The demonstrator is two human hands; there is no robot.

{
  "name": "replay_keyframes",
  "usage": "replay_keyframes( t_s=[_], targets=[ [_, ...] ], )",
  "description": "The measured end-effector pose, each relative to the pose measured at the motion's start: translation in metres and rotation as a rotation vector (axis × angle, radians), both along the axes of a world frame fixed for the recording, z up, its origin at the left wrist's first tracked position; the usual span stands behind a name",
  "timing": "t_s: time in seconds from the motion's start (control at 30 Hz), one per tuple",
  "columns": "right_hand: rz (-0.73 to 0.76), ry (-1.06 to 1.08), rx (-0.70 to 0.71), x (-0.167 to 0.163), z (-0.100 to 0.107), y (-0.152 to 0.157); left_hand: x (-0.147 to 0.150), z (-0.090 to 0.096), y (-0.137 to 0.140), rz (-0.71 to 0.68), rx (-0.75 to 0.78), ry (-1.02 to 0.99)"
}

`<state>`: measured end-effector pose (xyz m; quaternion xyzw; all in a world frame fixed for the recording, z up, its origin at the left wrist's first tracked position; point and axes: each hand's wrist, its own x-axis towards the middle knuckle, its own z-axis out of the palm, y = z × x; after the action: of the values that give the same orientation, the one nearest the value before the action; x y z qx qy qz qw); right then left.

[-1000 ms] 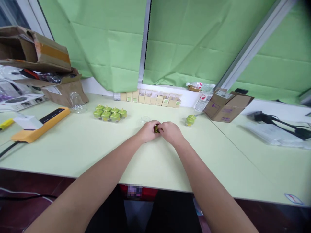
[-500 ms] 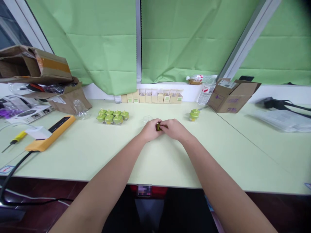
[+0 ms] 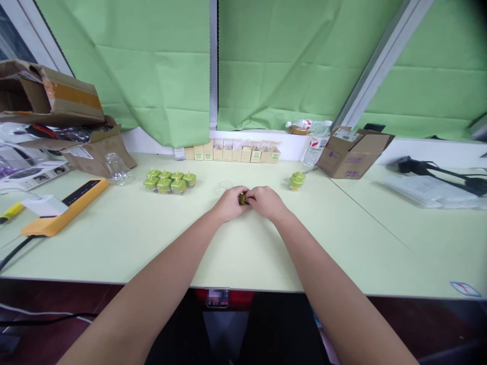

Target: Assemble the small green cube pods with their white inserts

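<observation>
My left hand [image 3: 229, 204] and my right hand [image 3: 265, 201] meet over the middle of the table. Between them is a small dark green piece [image 3: 243, 198], mostly covered by the fingers, so its kind does not show. The left fingers curl round it from the left, while the right thumb and fingertips pinch at its right side. Just behind the left hand lies a clear plastic piece [image 3: 224, 185]. Several clear cups with green lids [image 3: 164, 184] stand grouped to the left. On the right is a small stack of green lids on a clear cup [image 3: 297, 180].
A row of small cardboard boxes [image 3: 236, 153] lines the wall. An orange power strip [image 3: 72, 209] and a clear bottle-like piece [image 3: 116, 170] are at left, beside stacked cartons [image 3: 72, 96]. At right are water bottles [image 3: 312, 149], an open carton [image 3: 348, 154] and clear plastic trays [image 3: 422, 191].
The whole view has shifted, so things appear slightly further left. Both hands stay together on the green piece, with only a slight change in the fingers.
</observation>
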<state>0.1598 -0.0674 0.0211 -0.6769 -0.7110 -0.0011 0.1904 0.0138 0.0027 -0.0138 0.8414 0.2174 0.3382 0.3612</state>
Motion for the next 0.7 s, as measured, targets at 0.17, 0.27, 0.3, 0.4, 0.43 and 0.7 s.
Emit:
replay_keyframes(
  t_s=[0.17, 0.27, 0.3, 0.4, 0.43, 0.7],
  targets=[
    [-0.032, 0.045, 0.009, -0.001, 0.0, -0.001, 0.0, 0.001, -0.001, 0.005, -0.009, -0.009],
    [-0.036, 0.14, 0.052, -0.002, -0.001, 0.0, 0.001, 0.002, -0.001, 0.031, 0.004, -0.047],
    [-0.045, 0.172, 0.097, -0.001, -0.001, 0.001, 0.001, 0.002, -0.001, 0.052, 0.008, -0.074],
    [-0.12, 0.317, 0.256, 0.0, -0.002, 0.004, 0.003, 0.005, -0.001, 0.113, 0.023, -0.178],
    [-0.151, 0.409, 0.268, 0.0, -0.002, 0.006, 0.004, 0.006, -0.001, 0.125, 0.032, -0.211],
    [-0.01, 1.169, -0.07, 0.005, 0.001, 0.008, 0.005, 0.017, -0.01, 0.153, 0.186, -0.29]
  ],
)
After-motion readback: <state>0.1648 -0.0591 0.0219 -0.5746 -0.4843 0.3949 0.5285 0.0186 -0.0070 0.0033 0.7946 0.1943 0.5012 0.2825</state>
